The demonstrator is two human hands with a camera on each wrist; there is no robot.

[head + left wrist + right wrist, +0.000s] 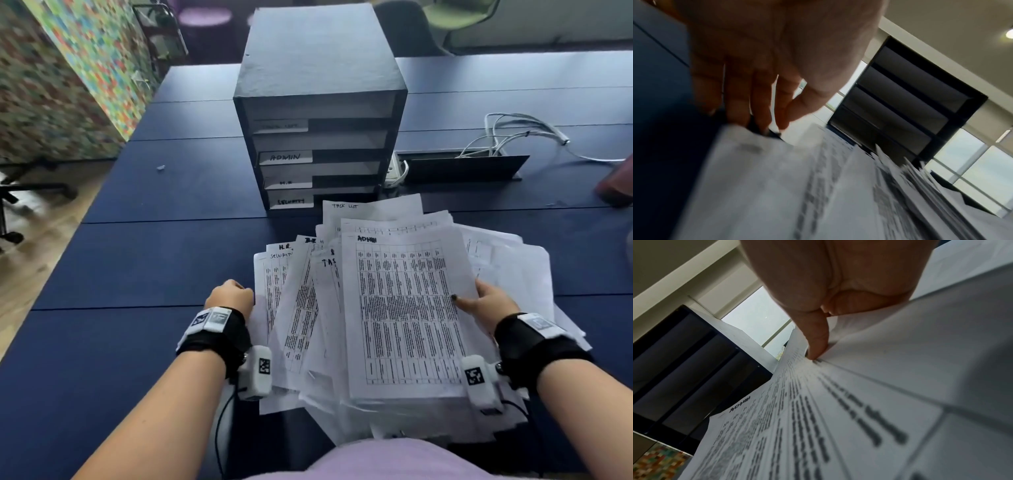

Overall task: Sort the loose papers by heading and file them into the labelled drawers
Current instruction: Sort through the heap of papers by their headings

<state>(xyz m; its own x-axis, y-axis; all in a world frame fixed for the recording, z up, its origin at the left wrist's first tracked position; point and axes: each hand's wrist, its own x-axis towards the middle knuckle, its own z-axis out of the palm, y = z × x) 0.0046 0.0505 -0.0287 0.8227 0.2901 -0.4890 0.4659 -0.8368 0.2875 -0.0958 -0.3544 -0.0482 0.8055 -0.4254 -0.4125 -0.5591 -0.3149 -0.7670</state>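
Note:
A dark drawer unit (318,85) stands on the blue table (154,257), with labels TASK LIST, ADMIN, H.R and SECURITY from top to bottom. A messy pile of printed papers (298,308) lies before it. The top sheet, headed ADMIN (400,308), is pinched at its right edge by my right hand (486,301), thumb (816,344) on top and fingers hidden beneath. My left hand (231,294) is at the pile's left edge, its fingertips (760,125) pointing down and touching the paper edge. The drawer unit (900,105) also shows in the left wrist view.
White cables (513,133) run from an open cable hatch (462,168) right of the drawers. A small scrap (160,168) lies on the table's left part. An office chair base (20,192) and a colourful wall panel (68,68) are off to the left.

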